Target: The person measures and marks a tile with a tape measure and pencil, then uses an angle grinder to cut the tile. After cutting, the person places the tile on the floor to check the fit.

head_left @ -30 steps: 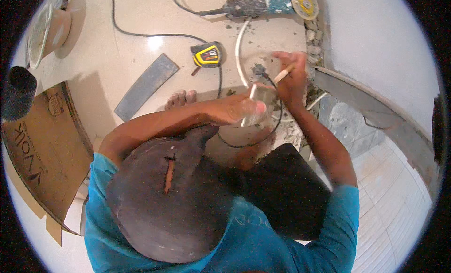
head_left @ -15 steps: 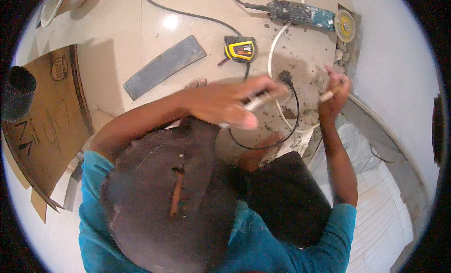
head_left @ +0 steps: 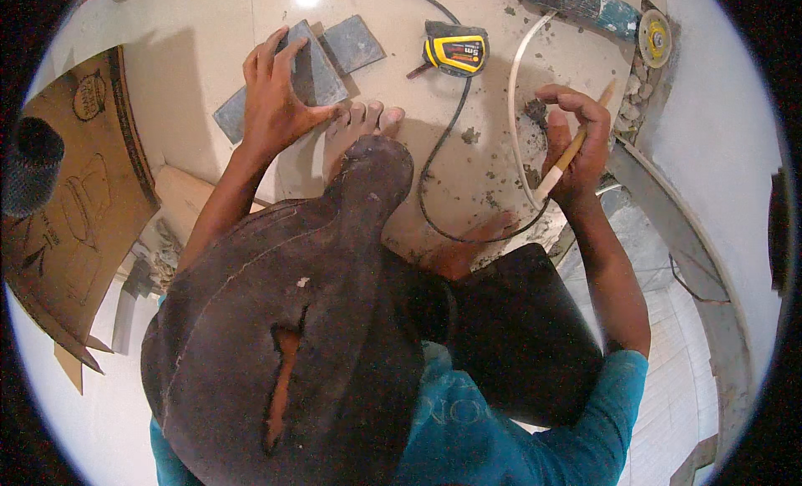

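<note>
My left hand [head_left: 271,89] grips a small grey tile piece [head_left: 322,68] by its edges, over a longer grey strip [head_left: 351,43] on the beige tiled floor, just above my bare toes [head_left: 368,118]. My right hand [head_left: 576,152] has curled fingers round a slim wooden pencil-like stick [head_left: 564,160], beside a black plug [head_left: 536,110] and a white cable [head_left: 515,76]. A yellow and black tape measure [head_left: 455,50] lies between my hands, on a black cord.
An angle grinder [head_left: 576,5] lies at the top right beside broken rubble [head_left: 637,97]. A white wall [head_left: 718,127] and grey edging [head_left: 702,260] run down the right. Printed cardboard [head_left: 83,218] and a dark mesh cylinder [head_left: 33,164] are at the left.
My left hand moved up and left, bringing the small tile piece onto the longer strip. My right hand still holds the stick. The view has shifted, uncovering more of my toes.
</note>
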Available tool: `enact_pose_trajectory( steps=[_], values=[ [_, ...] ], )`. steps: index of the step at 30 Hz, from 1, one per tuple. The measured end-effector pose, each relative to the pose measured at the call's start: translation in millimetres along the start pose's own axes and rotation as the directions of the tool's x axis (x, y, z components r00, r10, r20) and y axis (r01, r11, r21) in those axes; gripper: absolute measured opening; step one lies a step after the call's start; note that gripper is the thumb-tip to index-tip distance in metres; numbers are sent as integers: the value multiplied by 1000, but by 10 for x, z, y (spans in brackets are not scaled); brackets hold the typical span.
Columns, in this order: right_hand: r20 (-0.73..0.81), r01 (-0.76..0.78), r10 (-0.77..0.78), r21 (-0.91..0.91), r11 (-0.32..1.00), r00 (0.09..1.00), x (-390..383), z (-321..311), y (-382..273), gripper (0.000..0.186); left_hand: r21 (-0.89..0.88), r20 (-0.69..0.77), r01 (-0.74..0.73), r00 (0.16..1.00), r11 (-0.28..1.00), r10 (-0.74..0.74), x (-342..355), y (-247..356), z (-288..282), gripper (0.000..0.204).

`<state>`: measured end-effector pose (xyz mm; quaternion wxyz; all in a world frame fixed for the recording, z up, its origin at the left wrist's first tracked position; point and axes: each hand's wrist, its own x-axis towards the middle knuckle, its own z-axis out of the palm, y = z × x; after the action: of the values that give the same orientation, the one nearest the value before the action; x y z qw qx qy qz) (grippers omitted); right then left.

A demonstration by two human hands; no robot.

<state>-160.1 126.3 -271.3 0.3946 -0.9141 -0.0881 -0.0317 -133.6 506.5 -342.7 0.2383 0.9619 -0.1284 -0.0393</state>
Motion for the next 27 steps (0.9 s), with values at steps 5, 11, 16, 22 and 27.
enact_pose_trajectory(
  steps=[5,11,16,22,27],
  values=[
    [56,-131,124,141,981,991,-22,95,-118,14,-15,-12,-37,999,999,37,25,-102,106,102],
    [121,-11,14,-25,1000,993,3,172,-91,14,-31,1,-34,999,999,34,23,-144,198,101],
    [226,230,-209,-70,971,952,250,181,-171,23,-31,-29,-39,999,999,38,40,-194,280,102],
    [151,284,-286,33,958,946,524,560,-372,37,-59,-43,-47,998,997,44,46,-233,292,102],
    [-28,150,-147,209,966,989,550,926,-400,23,-50,-63,-58,997,997,55,50,-252,310,101]
  ],
)
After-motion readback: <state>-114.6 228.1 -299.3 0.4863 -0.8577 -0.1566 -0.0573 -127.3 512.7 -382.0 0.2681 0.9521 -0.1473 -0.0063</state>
